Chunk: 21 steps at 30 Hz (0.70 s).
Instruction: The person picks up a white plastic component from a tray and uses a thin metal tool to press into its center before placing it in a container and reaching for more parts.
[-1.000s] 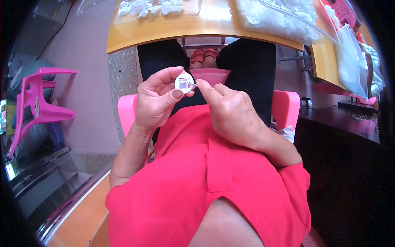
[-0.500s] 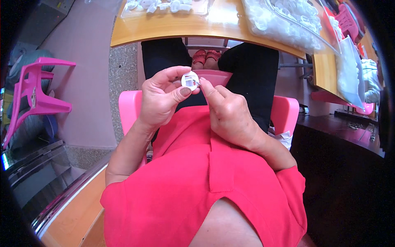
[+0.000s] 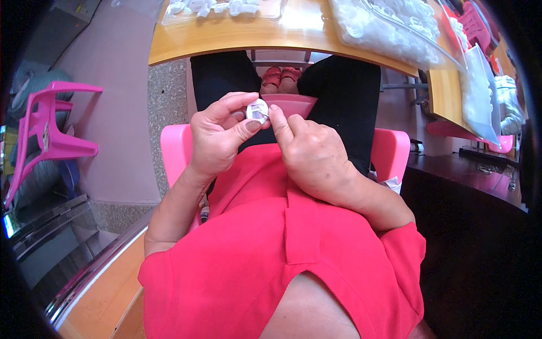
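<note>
Above my lap, my left hand pinches a small round white plastic part between thumb and fingers. A squarish opening shows in the part's face. My right hand is closed, its index fingertip against the part's right edge. From that fingertip a thin metal piece reaches into the opening; its kind is too small to make out. The curled fingers hide the rest of the right hand's grip.
Ahead stands a wooden table with a clear tray of white plastic parts and a clear bag of similar parts. A pink plastic stool is at the left. To the right is a dark surface, with another person's sleeve beyond.
The round part has tilted in my left hand. My right hand has shifted slightly left, and the thin metal piece now shows across the part's opening.
</note>
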Tool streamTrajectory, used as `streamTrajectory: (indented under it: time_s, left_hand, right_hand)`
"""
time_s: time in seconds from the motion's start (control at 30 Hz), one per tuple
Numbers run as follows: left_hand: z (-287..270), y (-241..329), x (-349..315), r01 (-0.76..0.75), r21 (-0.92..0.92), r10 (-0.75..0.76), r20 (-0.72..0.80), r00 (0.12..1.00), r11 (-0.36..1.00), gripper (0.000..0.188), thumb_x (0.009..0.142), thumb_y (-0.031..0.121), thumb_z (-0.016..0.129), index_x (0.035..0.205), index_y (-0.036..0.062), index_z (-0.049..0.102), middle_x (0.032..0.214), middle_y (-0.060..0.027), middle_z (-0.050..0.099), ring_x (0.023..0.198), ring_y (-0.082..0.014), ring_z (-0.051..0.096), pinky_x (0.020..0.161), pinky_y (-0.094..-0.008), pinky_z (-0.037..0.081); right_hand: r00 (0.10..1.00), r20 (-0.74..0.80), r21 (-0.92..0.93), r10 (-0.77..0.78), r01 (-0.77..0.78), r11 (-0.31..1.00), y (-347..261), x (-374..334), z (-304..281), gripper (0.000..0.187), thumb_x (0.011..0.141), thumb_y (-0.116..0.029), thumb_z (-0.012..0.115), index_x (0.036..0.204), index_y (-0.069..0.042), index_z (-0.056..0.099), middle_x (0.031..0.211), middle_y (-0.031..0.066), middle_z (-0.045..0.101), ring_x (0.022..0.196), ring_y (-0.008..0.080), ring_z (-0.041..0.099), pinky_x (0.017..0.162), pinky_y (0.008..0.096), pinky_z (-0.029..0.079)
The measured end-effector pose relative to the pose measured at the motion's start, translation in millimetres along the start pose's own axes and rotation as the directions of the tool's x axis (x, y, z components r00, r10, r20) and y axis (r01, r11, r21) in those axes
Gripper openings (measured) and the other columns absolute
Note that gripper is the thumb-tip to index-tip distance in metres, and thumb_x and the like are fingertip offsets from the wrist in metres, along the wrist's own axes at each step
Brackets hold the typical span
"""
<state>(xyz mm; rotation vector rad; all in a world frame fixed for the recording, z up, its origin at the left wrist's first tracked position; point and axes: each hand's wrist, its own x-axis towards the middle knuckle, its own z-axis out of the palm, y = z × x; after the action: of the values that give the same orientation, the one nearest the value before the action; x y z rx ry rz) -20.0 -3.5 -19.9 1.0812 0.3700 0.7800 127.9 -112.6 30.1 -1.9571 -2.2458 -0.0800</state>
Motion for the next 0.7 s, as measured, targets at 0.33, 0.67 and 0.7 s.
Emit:
streamTrajectory:
  time_s: [0.33,0.67,0.7]
  left_hand:
    - [-4,-7,-2,-0.004,0.071,0.008,-0.055,0.998,0.997,0.038,0.083,-0.004,0.066,0.12,-0.0055,0.056,0.11,-0.0159,0.064,0.099,-0.0229,0.064,0.088,-0.0358,0.054]
    - [-15,-10,6,0.145,-0.118,-0.146,0.004,0.989,0.982,0.035,0.086,-0.003,0.062,0.12,-0.0059,0.056,0.107,-0.0155,0.065,0.094,-0.0214,0.064,0.085,-0.034,0.055]
    - [-15,-8,7,0.165,-0.149,-0.161,0.036,0.986,0.975,0.032,0.088,-0.002,0.061,0.12,-0.0063,0.057,0.104,-0.0146,0.066,0.09,-0.0201,0.065,0.08,-0.0317,0.056]
  right_hand:
    - [0.999,-0.022,-0.25,-0.049,0.042,0.967,-9,6,13,0.045,0.079,-0.006,0.058,0.122,0.008,0.056,0.067,0.0072,0.051,0.057,0.0158,0.057,0.044,0.0268,0.045]
    - [0.993,-0.107,-0.167,-0.049,0.031,0.985,1,5,15,0.042,0.079,-0.009,0.058,0.119,0.003,0.06,0.07,0.007,0.051,0.062,0.018,0.055,0.051,0.0291,0.044]
    - [0.99,-0.139,-0.041,-0.031,0.025,0.999,6,5,11,0.041,0.079,-0.01,0.057,0.119,0.0,0.061,0.071,0.007,0.051,0.065,0.019,0.055,0.054,0.0304,0.045]
